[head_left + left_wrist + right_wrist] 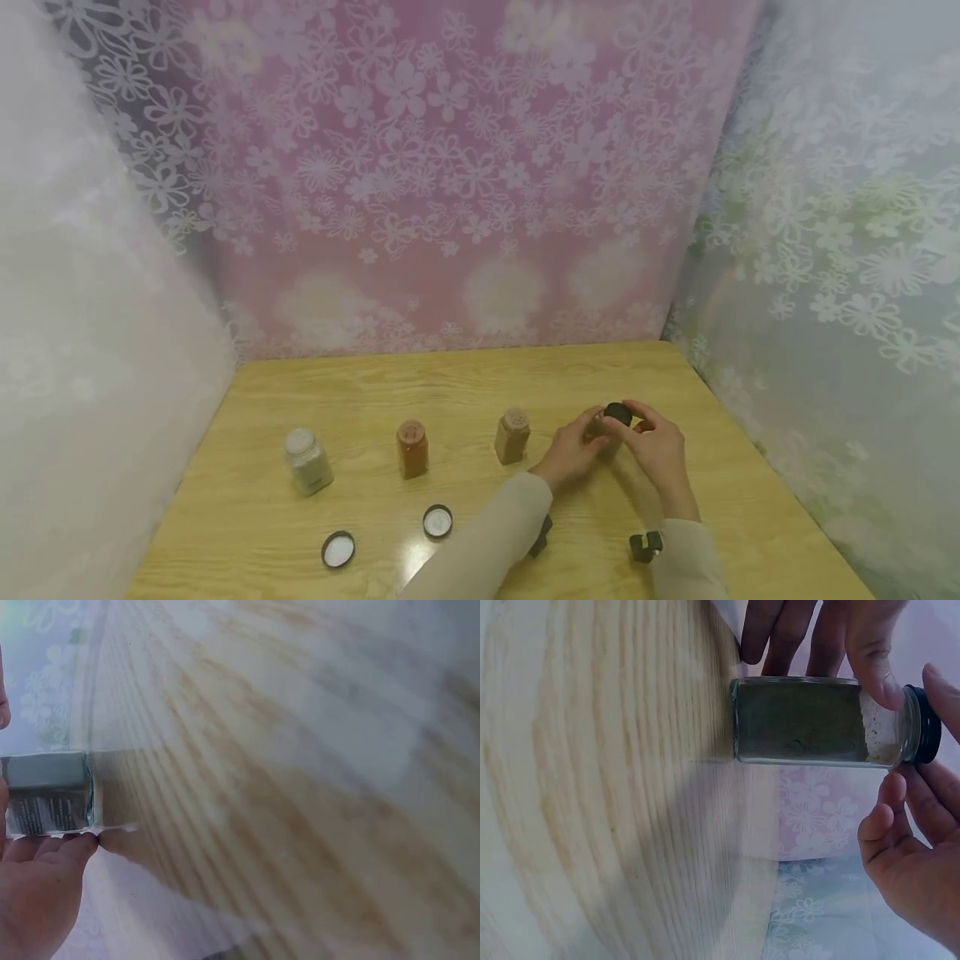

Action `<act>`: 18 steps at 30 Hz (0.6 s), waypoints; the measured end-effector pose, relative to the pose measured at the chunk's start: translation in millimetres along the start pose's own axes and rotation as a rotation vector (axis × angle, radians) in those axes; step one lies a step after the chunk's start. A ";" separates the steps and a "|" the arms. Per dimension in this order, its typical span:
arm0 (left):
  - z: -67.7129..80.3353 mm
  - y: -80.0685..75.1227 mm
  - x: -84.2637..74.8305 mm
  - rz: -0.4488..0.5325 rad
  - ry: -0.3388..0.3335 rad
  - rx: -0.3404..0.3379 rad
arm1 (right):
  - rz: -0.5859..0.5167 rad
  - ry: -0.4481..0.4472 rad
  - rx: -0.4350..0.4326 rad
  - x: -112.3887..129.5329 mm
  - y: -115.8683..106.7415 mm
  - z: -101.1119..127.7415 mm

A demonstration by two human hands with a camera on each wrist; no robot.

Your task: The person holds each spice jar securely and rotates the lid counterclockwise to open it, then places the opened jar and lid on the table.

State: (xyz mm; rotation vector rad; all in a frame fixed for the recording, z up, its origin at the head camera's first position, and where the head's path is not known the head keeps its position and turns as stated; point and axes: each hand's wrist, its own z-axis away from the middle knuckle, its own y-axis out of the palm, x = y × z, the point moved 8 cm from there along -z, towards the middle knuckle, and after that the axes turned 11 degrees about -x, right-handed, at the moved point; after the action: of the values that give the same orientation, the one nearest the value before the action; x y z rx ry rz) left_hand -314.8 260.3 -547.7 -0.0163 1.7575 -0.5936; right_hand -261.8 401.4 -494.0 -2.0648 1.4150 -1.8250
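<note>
A square glass spice jar (802, 720) of dark greenish powder stands upright on the table at the right, its black lid (618, 412) on top. My left hand (573, 454) holds the jar's body from the left side. With thumb and fingers, my right hand (660, 450) grips the lid. The right wrist view shows both hands around the jar and some pale residue inside the glass below the lid (928, 726). In the left wrist view, fingers of the left hand (41, 892) lie along the jar's labelled side (49, 814).
To the left stand three spice jars without black lids: one with brown powder (512, 440), one orange-red (413, 452), one pale (308, 465). Two black-rimmed lids (437, 522) lie nearer the front, white insides up. Flowered curtains (450, 167) enclose the wooden table (360, 400).
</note>
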 end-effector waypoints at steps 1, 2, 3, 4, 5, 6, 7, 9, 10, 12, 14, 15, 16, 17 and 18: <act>0.1 1.9 0.5 -0.011 0.001 0.003 | 0.002 -0.005 0.003 -0.6 -0.8 0.5; 0.1 4.1 0.8 -0.027 0.009 0.005 | 0.000 -0.013 0.010 -1.0 -1.4 1.4; 0.3 5.8 0.9 -0.033 0.020 0.004 | -0.002 -0.023 0.014 -1.2 -1.6 2.2; 0.5 7.4 1.0 -0.044 0.031 -0.001 | -0.003 -0.031 0.017 -1.5 -1.6 2.9; 0.6 8.6 0.6 -0.056 0.049 -0.009 | -0.001 -0.043 0.020 -1.6 -1.3 3.7; 0.7 10.0 0.7 -0.074 0.063 -0.017 | -0.001 -0.056 0.023 -1.2 -1.0 4.6; 0.9 11.2 1.0 -0.084 0.069 -0.021 | 0.002 -0.075 0.021 -0.2 -0.7 5.2; 1.1 11.9 0.2 -0.092 0.081 -0.033 | 0.008 -0.109 0.015 2.5 -0.2 6.0; 1.0 11.9 -0.4 -0.102 0.087 -0.039 | 0.009 -0.125 0.013 3.8 0.2 6.2; 0.7 12.0 -1.2 -0.103 0.088 -0.040 | 0.009 -0.160 0.004 7.6 0.4 6.4; 0.3 11.3 -2.9 -0.102 0.096 -0.044 | 0.021 -0.193 -0.007 10.9 0.5 6.0; 0.2 11.0 -3.5 -0.102 0.099 -0.044 | 0.027 -0.208 -0.010 12.1 0.5 5.9; 0.1 10.8 -4.0 -0.104 0.102 -0.045 | 0.032 -0.225 -0.014 13.2 0.7 5.8; 0.1 10.8 -4.0 -0.103 0.101 -0.043 | 0.034 -0.237 -0.018 14.1 0.4 6.0; 0.1 10.7 -4.1 -0.106 0.101 -0.042 | 0.034 -0.248 -0.021 14.8 0.1 6.3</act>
State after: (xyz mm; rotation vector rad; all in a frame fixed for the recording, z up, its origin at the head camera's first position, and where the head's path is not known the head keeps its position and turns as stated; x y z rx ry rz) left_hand -310.4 270.9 -548.3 -0.1115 1.8756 -0.6438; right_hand -258.4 388.8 -484.7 -2.1709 1.3985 -1.4844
